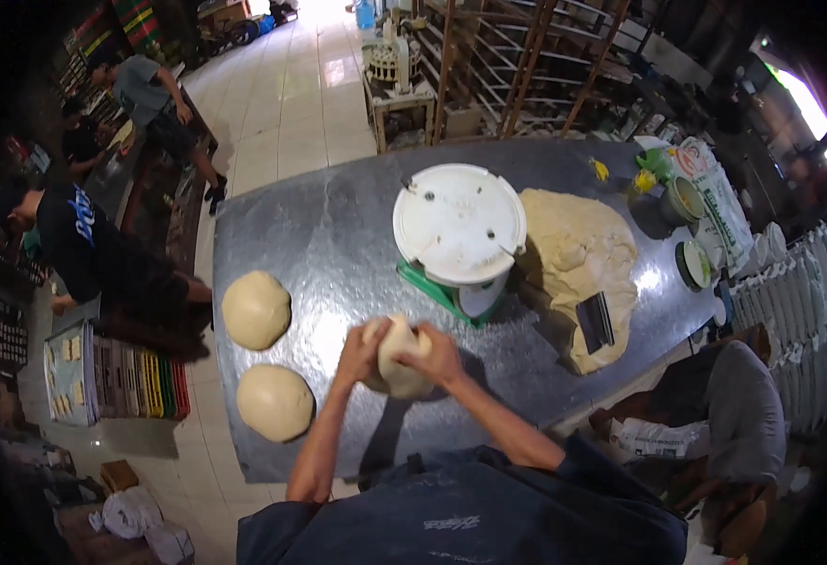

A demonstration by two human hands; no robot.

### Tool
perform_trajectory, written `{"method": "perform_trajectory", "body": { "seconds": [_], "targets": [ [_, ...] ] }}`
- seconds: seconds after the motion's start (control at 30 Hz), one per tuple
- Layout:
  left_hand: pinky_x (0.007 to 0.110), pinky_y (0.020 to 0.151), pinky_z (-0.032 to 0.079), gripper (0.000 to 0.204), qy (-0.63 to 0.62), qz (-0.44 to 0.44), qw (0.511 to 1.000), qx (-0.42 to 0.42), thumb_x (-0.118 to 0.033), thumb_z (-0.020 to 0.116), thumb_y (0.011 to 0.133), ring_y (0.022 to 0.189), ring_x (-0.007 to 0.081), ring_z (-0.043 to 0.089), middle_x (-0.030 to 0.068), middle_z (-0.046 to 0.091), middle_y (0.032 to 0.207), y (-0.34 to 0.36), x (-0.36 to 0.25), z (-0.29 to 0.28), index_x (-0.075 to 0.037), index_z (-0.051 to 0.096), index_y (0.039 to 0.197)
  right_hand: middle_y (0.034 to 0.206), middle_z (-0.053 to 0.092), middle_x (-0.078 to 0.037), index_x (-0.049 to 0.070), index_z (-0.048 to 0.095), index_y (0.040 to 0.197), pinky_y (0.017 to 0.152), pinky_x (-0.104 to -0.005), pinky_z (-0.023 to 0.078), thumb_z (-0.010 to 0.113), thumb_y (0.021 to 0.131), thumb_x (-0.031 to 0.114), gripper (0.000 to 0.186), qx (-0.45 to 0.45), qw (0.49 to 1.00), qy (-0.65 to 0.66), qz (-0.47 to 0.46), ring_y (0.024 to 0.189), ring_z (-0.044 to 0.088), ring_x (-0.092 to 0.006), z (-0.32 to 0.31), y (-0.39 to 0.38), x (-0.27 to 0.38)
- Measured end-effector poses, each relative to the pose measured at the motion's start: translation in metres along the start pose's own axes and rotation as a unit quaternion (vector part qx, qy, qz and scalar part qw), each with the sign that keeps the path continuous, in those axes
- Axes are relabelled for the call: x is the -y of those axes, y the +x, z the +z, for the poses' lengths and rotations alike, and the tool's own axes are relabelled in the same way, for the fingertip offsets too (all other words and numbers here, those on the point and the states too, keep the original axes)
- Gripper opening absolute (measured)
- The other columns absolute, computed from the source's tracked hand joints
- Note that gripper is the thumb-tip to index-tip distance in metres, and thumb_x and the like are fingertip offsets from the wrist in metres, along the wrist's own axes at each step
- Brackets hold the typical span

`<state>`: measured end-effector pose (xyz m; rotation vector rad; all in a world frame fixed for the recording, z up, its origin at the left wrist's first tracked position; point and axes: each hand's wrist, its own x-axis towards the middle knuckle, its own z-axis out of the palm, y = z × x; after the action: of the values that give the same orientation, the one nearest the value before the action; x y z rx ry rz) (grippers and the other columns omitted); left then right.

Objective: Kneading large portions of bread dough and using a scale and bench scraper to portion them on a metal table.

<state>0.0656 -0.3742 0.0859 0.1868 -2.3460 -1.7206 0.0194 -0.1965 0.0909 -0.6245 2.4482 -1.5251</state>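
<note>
My left hand [364, 348] and my right hand [427, 356] are both closed round a pale lump of dough [393, 372] at the middle front of the steel table [329, 235], fingers pressed into it from either side. Two smooth round dough balls [255, 310] lie to the left, one behind the other. Just beyond my hands stands a green scale [428, 294] topped with a white round plate [459, 221]. To its right lies a large spread mass of dough [574, 245] with a dark metal scraper [594, 322] on it.
Bowls [679, 202] and plastic bags [710, 188] crowd the table's right end. Co-workers stand at benches to the left [93, 254], near stacked trays [140, 377]. Another person bends low [734, 405] at the near right. Racks [508, 66] line the back beside a tiled aisle [291, 85].
</note>
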Motion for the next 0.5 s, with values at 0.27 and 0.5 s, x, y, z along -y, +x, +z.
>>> {"method": "perform_trajectory", "body": {
  "seconds": [0.27,0.5],
  "targets": [
    [0.033,0.077,0.048,0.060,-0.040,0.054,0.964,-0.257,-0.052,0.047,0.093,0.084,0.0243,0.062,0.0146,0.064,0.088,-0.107,-0.015,0.018,0.006,0.060,0.102,0.086,0.056,-0.002,0.012,0.063,0.080,0.075,-0.0392,0.042,0.075,0.066,0.053,0.046,-0.002,0.891,-0.105,-0.442,0.078,0.054,-0.0242,-0.053,-0.014,0.059],
    [0.042,0.108,0.028,0.066,0.099,-0.383,0.897,0.199,-0.048,0.024,0.100,0.125,0.0367,0.046,0.0267,0.054,0.127,-0.197,0.043,0.074,0.001,0.029,0.144,0.104,0.065,-0.012,0.007,0.070,0.088,0.098,-0.0345,0.038,0.053,0.090,0.033,0.031,0.517,0.849,-0.084,0.077,0.103,0.058,-0.0249,-0.055,-0.078,-0.090]
  ]
}}
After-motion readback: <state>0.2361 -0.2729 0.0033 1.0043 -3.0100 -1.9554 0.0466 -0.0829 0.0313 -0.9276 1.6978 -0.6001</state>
